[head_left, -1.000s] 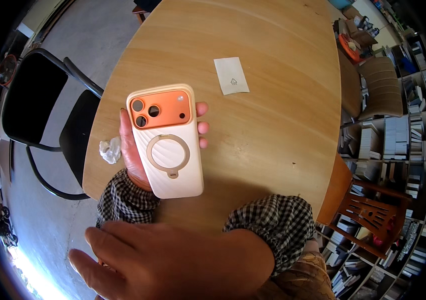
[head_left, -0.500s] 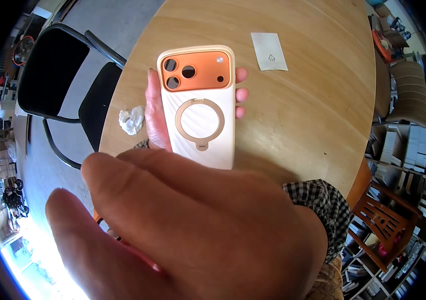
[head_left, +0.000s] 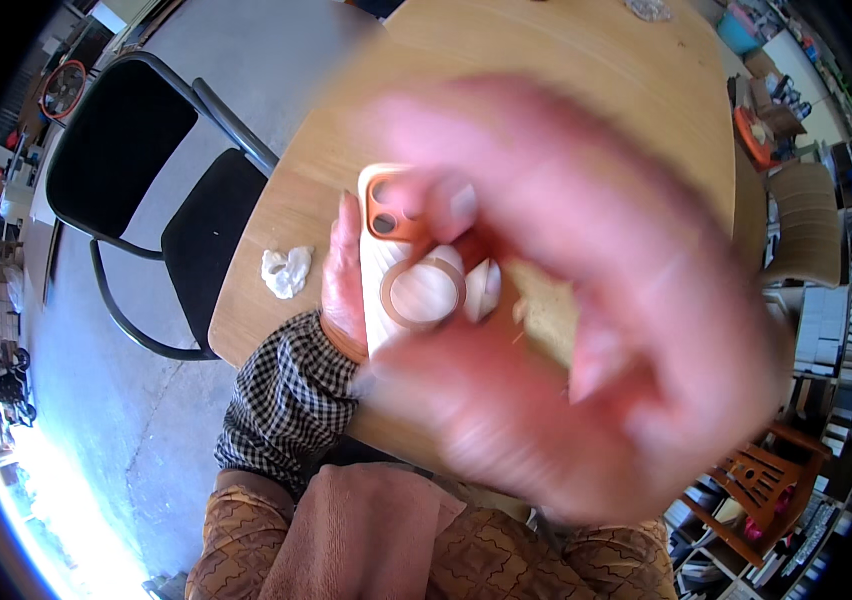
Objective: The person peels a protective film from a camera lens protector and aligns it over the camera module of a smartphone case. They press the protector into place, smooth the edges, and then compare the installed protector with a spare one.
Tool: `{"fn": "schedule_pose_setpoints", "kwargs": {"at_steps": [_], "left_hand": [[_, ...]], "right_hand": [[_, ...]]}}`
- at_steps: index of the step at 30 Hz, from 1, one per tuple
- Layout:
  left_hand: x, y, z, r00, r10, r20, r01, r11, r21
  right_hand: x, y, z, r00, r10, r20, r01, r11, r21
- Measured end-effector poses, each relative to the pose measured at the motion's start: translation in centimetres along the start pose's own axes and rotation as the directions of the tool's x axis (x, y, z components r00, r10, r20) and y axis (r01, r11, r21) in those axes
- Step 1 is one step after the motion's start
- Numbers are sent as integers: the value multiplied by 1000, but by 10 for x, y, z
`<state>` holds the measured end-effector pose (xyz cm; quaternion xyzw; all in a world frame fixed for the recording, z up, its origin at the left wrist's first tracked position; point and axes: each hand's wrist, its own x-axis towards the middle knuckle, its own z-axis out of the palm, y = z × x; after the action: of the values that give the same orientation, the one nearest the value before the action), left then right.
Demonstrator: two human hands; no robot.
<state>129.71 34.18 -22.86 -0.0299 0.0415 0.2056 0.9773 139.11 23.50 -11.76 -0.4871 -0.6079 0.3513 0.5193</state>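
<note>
Lt-brown wood table (head_left: 546,40), L edge curved. Crumpled white tissue (head_left: 287,272) lies nr that edge; sm. see-through item (head_left: 649,9) at far end, too sm. to ID. Grey floor (head_left: 146,420) L of table, w/ blk chair (head_left: 214,225) on it.

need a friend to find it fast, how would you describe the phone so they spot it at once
Right of the black chair stands the wooden table. Over its near left part, the left hand holds the pale-cased phone, partly hidden behind the blurred right hand. Unlike the crumpled white wad nearby, it has an orange camera panel and a tan ring.
</note>
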Motion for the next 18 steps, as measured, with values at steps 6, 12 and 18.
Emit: {"fn": "schedule_pose_setpoints", "kwargs": {"at_steps": [6,12,18], "left_hand": [[-8,-3,9,997,66,-44,-57,982,181],[6,-11,29,961,255,-108,-220,939,263],[0,-1,57,945,315,88,-319,833,452]], "right_hand": [[14,-6,-17,965,-108,-237,160,964,213],[45,31,-22,948,-56,-313,215,838,501],[59,108,-67,830,181,-527,322,616,719]]}}
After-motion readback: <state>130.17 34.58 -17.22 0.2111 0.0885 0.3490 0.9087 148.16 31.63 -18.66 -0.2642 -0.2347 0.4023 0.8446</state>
